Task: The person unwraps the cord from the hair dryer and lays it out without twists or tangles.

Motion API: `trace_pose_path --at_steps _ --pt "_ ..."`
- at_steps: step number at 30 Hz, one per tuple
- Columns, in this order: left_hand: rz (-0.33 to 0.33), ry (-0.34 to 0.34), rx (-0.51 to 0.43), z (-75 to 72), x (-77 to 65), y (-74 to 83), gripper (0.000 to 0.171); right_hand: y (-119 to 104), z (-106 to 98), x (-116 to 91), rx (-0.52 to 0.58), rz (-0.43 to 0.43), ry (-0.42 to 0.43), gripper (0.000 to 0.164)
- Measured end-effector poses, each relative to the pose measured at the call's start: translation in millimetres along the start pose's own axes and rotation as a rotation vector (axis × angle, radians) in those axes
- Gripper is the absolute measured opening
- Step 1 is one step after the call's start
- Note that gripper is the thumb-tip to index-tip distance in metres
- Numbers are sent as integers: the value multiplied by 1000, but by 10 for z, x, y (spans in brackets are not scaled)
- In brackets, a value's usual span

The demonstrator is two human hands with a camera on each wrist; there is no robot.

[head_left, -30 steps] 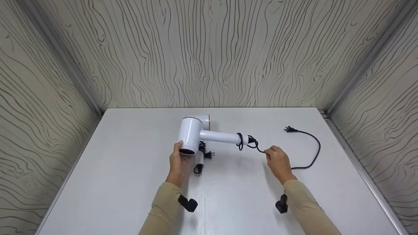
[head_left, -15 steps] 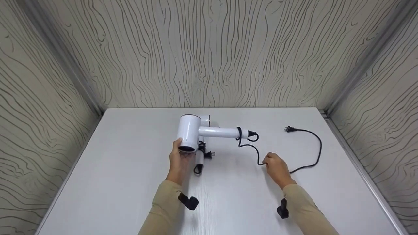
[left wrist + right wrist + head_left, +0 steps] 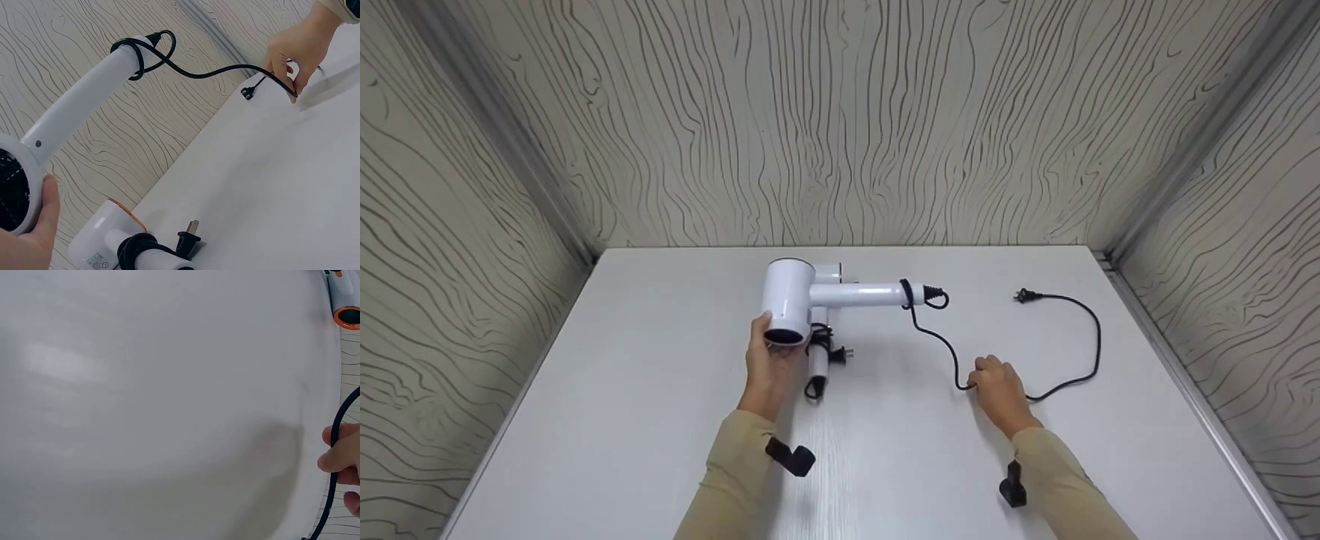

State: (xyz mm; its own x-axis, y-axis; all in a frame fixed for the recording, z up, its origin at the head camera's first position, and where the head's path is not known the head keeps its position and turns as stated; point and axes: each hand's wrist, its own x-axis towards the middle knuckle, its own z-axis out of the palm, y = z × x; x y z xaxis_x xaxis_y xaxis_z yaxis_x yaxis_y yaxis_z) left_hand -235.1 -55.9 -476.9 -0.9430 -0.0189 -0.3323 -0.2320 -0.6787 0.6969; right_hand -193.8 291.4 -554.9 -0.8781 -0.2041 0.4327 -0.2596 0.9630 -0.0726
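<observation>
My left hand grips the barrel of a white hair dryer, holding it above the table with its handle pointing right. Around the handle's end loops a black cord, which runs down to my right hand. The right fingers pinch this cord, as the right wrist view shows too. Beyond the hand the cord curves over the table to a two-pin plug. Behind and below the held dryer lies a second white hair dryer, its cord wrapped round its handle and its plug sticking out.
A white table lies under both hands. Walls with a wood-grain pattern stand behind it and at both sides, joined by grey metal corner strips. Each sleeve carries a small black wrist camera.
My right hand has moved down toward me with the cord, and a longer stretch now hangs off the handle. The left hand has lifted the held dryer slightly, its handle now nearly level.
</observation>
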Motion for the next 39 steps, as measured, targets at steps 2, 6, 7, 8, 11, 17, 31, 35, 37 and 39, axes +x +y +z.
trace_pose_path --at_steps 2,6,7,8,11,17,31,35,37,39 --pt "3 9 -9 11 0 16 67 9 1 -19 12 9 -8 13" --pt "7 21 -24 32 2 37 66 14 5 -49 38 29 -26 13" --pt "7 22 -32 36 3 40 66 14 7 -54 40 33 -35 13" --pt "4 26 -42 36 6 45 66 13 9 -59 42 36 -45 13" --pt "2 43 -62 31 10 60 66 12 16 -76 50 44 -78 13" --pt "19 49 -55 18 -3 91 64 9 8 -109 75 57 -121 13" --pt "26 33 42 29 10 34 64 -30 -40 -122 180 118 -203 12" --pt "32 28 49 35 12 23 65 -35 -40 -121 162 107 -175 13" --pt "35 23 59 35 7 17 65 -40 -41 -117 150 98 -161 12" --pt "36 19 63 36 -1 12 66 -48 -46 -113 139 91 -146 11"
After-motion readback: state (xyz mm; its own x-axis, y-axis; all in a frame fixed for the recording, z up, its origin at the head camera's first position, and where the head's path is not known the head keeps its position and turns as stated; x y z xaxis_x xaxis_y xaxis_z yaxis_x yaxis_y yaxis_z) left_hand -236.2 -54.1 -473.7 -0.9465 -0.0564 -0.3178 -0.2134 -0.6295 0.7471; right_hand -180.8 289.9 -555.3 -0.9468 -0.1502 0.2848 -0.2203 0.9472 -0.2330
